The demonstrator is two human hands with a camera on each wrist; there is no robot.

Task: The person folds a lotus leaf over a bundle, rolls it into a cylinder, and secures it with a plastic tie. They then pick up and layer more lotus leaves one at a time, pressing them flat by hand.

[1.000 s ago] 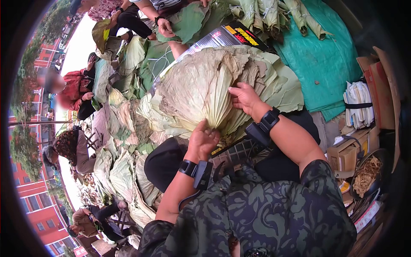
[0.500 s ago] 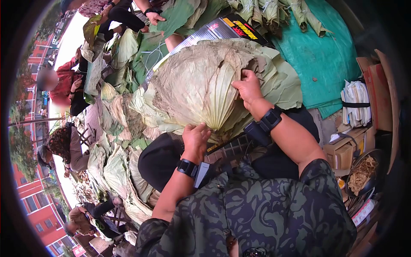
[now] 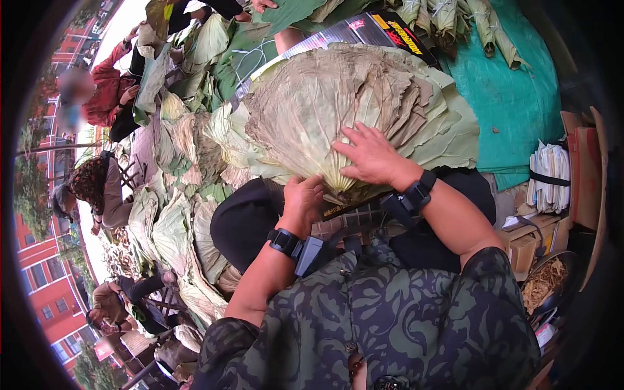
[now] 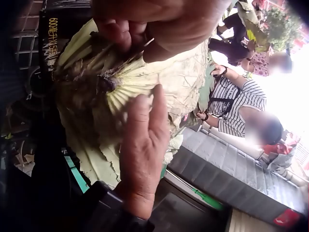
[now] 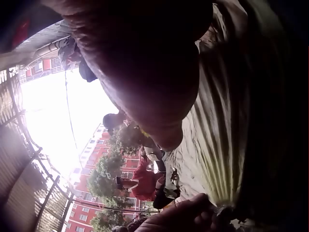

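Observation:
A stack of dried, folded lotus leaves [image 3: 305,110] fans out over my lap in the head view, pale green to brown, its ribs meeting at the near end. At the near left edge of the top leaf, my left hand [image 3: 303,203] pinches the leaf close to that rib end. My right hand [image 3: 374,156] lies on the ribs with its fingers spread, pressing the leaf from above. In the left wrist view the dark stem end [image 4: 108,82] shows between both hands. Part of the left fingers is hidden under the palm in that view.
Beneath the stack lies a printed black carton [image 3: 396,36]. A green tarp [image 3: 513,117] spreads at right, with tied leaf bundles [image 3: 455,19] behind it. Stacked papers [image 3: 549,175] and cardboard boxes [image 3: 536,244] stand at far right. More loose leaves [image 3: 172,240] and seated people are at left.
My right hand has moved from the leaf's right edge down onto its ribs, fingers now spread. The left hand stays near the rib end. The head view has shifted slightly.

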